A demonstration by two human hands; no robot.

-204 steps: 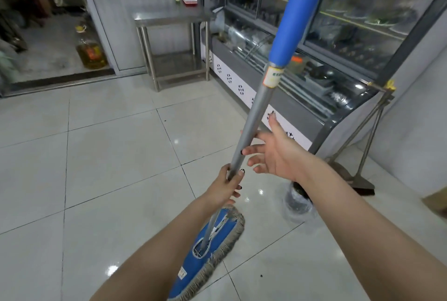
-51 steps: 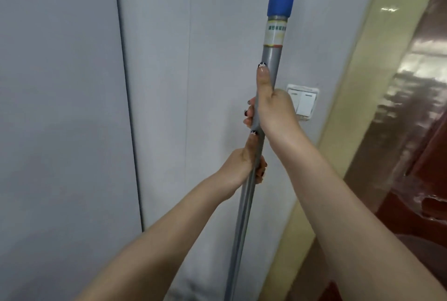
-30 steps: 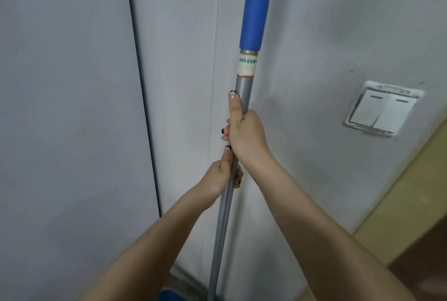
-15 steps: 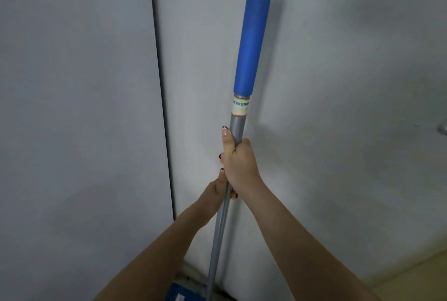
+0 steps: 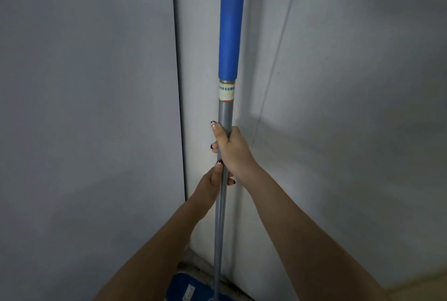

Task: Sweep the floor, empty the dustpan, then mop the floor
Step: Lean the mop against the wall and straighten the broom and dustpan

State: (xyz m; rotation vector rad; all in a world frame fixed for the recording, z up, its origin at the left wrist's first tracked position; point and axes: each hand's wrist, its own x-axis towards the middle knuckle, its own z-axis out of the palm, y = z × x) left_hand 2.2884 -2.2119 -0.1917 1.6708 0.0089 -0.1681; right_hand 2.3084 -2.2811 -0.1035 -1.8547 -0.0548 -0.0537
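Hands grip a mop [image 5: 220,216] that stands nearly upright close to a grey wall [image 5: 338,83], seen from the person's own head looking down. The right hand [image 5: 232,148] is the upper one. Its fingers curl round the grey metal pole from the right, with dark-painted nails showing at the pole's left side, and its thumb [image 5: 217,130] lies straight up along the pole. The left hand [image 5: 211,184] wraps the pole directly beneath, touching the right hand, with its thumb tip against the pole and its fingertips peeking out on the right.

Above the right thumb the bare pole runs up to a pale paper label [image 5: 226,91]. Above that a long blue grip [image 5: 231,30] rises to the top edge, where its hanging loop is cut off. Below the hands the pole drops between the forearms to the blue mop head [image 5: 186,288], which lies on the floor at the foot of the wall, with a pale fringe [image 5: 229,292] along its far edge. A dark vertical seam [image 5: 179,107] divides the wall just left of the pole.

Compared with half a second ago, both hands keep the same stacked grip, but the blue grip now reaches past the top of view, and more of the mop head shows at the bottom.
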